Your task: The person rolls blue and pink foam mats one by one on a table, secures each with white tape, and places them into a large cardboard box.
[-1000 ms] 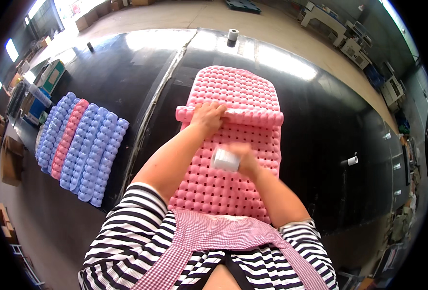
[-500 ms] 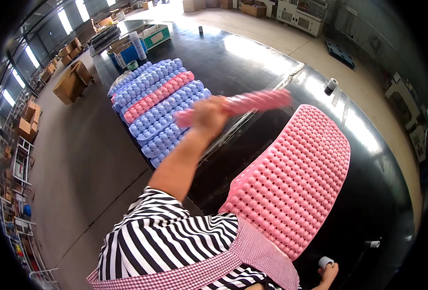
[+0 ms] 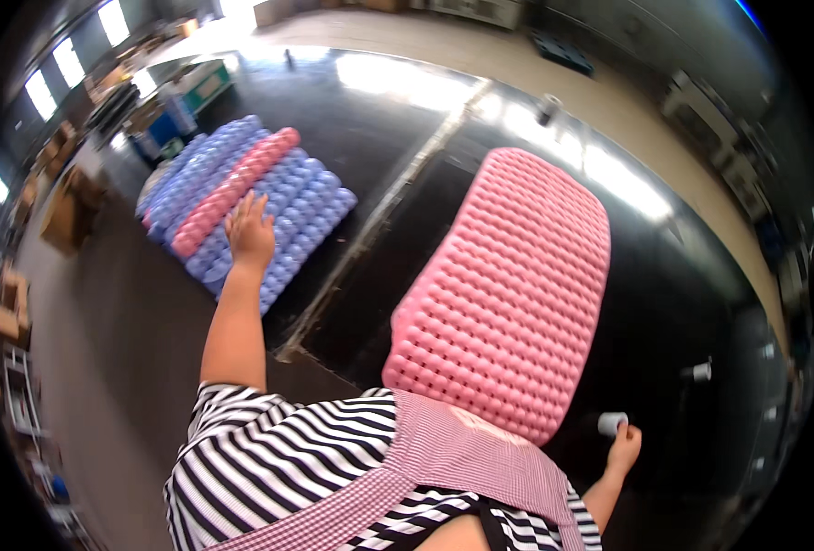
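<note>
My left hand (image 3: pixel 249 231) reaches over a pile of rolled blue bubble-textured mats (image 3: pixel 288 216), fingers spread and palm down. It grips nothing, and its fingertips lie beside a pink rolled mat (image 3: pixel 242 188) among the blue ones. I cannot tell how firmly it touches them. A large pink bubble-textured mat (image 3: pixel 517 294) lies flat in front of me on the black table (image 3: pixel 361 308). To the right of it, my right hand (image 3: pixel 624 448) pinches a small white roll (image 3: pixel 612 423), perhaps tape.
More small white cylinders stand near the far edge (image 3: pixel 548 108) and at the right (image 3: pixel 701 371). A green and white box (image 3: pixel 207 83) and blue containers (image 3: pixel 154 119) sit beyond the pile. A pale seam crosses the tabletop. Brown cartons (image 3: pixel 72 209) are on the floor at left.
My left hand has let go of the pink rolled mat and moved left over the pile, where one full pink roll shows. My right hand still holds the white roll. The view has shifted.
</note>
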`<state>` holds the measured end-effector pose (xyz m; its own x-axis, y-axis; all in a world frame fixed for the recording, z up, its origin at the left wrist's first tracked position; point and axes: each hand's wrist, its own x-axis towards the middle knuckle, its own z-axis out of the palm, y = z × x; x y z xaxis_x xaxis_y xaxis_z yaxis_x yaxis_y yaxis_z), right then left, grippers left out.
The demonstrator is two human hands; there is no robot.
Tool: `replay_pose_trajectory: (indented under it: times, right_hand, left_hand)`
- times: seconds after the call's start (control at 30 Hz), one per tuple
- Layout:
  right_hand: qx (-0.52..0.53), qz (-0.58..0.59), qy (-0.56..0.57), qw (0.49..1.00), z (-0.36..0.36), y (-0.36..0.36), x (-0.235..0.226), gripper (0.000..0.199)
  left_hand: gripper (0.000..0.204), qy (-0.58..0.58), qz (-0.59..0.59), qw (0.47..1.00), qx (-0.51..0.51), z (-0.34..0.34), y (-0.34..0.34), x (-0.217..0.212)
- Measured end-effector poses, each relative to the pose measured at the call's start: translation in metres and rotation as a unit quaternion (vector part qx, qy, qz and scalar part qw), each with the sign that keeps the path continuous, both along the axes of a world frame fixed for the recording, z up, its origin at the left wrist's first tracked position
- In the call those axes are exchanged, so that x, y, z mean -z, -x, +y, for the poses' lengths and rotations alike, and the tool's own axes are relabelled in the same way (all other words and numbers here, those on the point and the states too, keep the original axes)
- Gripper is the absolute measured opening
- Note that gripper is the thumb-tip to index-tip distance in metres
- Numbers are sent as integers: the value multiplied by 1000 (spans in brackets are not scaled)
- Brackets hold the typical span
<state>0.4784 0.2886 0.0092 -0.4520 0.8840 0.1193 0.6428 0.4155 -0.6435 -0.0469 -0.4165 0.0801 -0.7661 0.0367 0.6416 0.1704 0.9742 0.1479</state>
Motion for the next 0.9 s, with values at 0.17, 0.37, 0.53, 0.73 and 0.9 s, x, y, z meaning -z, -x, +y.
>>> replay_pose_trajectory:
  times: [0.17, 0.37, 0.53, 0.73, 0.9]
  right_hand:
    - [-124, 18, -67, 990, -108, 52, -43, 27]
    - [-171, -3, 122, 978, -187, 85, -9, 85]
    - [-151, -16, -6, 988, -207, 90, -24, 83]
    - [-167, 8, -92, 982, -205, 92, -40, 59]
    - [-72, 213, 528, 819, -176, 102, -56, 18]
  left_hand:
    - [30, -206, -243, 902, 291, 136, -140, 18]
    - [84, -191, -394, 845, 308, 203, -204, 56]
    - [88, -136, -379, 866, 297, 203, -210, 41]
    - [71, -75, -257, 895, 357, 204, -204, 32]
    - [48, -426, -465, 712, 307, 203, -187, 4]
